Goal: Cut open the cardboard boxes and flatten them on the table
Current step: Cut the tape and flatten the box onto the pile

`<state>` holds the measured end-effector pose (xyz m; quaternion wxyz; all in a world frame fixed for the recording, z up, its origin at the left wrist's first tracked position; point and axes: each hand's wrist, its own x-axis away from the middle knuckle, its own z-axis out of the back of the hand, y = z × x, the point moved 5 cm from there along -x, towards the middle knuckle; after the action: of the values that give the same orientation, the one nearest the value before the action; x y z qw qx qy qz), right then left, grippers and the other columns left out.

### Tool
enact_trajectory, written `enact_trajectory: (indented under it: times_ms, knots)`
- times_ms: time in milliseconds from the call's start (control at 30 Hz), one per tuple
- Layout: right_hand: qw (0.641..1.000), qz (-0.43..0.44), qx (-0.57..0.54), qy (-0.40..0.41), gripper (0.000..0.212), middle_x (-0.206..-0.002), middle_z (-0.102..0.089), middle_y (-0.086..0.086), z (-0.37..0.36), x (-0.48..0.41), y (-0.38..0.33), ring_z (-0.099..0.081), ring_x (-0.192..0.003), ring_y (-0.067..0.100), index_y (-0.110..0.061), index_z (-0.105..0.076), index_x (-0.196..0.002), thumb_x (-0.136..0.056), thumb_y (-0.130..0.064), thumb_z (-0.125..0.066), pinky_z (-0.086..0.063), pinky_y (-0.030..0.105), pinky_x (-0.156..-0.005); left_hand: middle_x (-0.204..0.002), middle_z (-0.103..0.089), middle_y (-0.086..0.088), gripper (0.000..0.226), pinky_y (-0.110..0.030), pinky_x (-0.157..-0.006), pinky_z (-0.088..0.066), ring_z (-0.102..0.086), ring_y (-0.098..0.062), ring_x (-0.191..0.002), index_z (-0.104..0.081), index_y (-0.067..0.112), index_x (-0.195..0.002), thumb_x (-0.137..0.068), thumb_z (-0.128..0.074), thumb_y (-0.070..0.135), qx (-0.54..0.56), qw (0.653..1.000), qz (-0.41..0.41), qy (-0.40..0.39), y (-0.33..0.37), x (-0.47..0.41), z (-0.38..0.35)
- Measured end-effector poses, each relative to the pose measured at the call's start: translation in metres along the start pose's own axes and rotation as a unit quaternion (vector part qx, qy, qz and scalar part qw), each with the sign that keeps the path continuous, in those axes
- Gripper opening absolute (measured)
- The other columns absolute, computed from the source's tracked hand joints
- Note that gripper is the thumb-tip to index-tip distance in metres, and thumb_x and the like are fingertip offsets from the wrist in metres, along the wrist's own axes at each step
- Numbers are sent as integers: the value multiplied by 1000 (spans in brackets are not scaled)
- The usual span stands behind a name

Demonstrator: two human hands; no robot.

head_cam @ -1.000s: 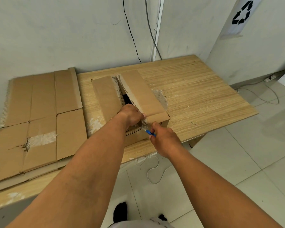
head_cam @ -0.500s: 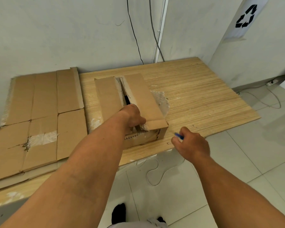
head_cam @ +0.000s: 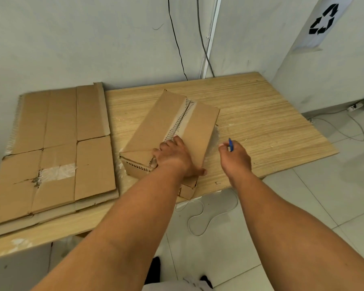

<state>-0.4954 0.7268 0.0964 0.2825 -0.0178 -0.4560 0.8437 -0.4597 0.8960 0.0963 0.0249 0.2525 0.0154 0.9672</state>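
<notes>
The wooden table [head_cam: 261, 114] runs from the lower left of the frame to a corner at the right. Its back edge meets the wall, and its front edge crosses the middle of the frame. A stack of flattened cardboard [head_cam: 55, 148] fills the left part of the table, its far side against the wall and its near side close to the front edge. A narrow strip of bare wood separates it from the cardboard box [head_cam: 172, 127].

The box lies diagonally at the centre, top flaps closed along a taped seam. Its near corner hangs over the table's front edge. To the right of the box and behind it the wood is bare out to the table's right edge.

The left hand [head_cam: 174, 158] lies palm down on the near end of the box. Its fingers spread over the top by the seam and its thumb reaches along the right side. The right hand [head_cam: 235, 156] hovers just right of the box, above the table. Its fingers are curled round a blue cutter [head_cam: 230, 144], whose tip points up and away.
</notes>
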Motion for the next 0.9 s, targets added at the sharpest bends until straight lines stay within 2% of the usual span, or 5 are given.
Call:
enact_trajectory:
  times_ms: [233, 367, 533, 800, 900]
  knots:
    - [965, -17, 259, -39, 65, -158, -15, 7, 26, -10, 7, -49, -125, 38, -47, -22, -153, -96, -48, -53, -45, 41, -97, -163, -21, -9, 121, -58, -118, -20, -20, -36, -148, 1, 23, -160, -75, -82, 43, -336, 932, -136, 10, -30, -15, 48]
    - [962, -23, 265, -54, 59, -141, -33, 10, 18, -9, 9, -53, -118, 37, -37, -41, -145, -91, -51, -60, -48, 42, -91, -147, -44, -8, 127, -58, -112, -28, -38, -35, -135, -30, 27, -153, -49, -79, 81, -383, 903, -191, 33, 1, -5, 48]
    - [957, -37, 278, -74, 56, -140, -41, 13, 26, -12, 9, -51, -121, 37, -34, -42, -146, -95, -54, -54, -46, 42, -92, -138, -45, -5, 127, -49, -105, -36, -42, -28, -125, -28, 27, -151, -48, -77, 84, -333, 883, -327, 49, 61, 14, 12]
    - [974, -34, 148, -169, 44, -126, -53, 7, 16, -4, 8, -55, -102, 26, -27, -30, -138, -101, -41, -50, -44, 37, -88, -149, -36, -9, 77, -50, -110, -30, -34, -29, -136, -17, 15, -152, -93, -65, 30, -517, 785, -314, 135, 32, 9, 54]
    - [974, -72, 81, -201, 41, -118, -54, 5, 3, 3, 5, -53, -89, 21, -28, -38, -135, -100, -44, -51, -44, 32, -69, -144, -36, -11, 88, -46, -99, -37, -36, -29, -130, -10, 15, -153, -89, -69, 26, -554, 752, -324, 152, 22, 11, 54]
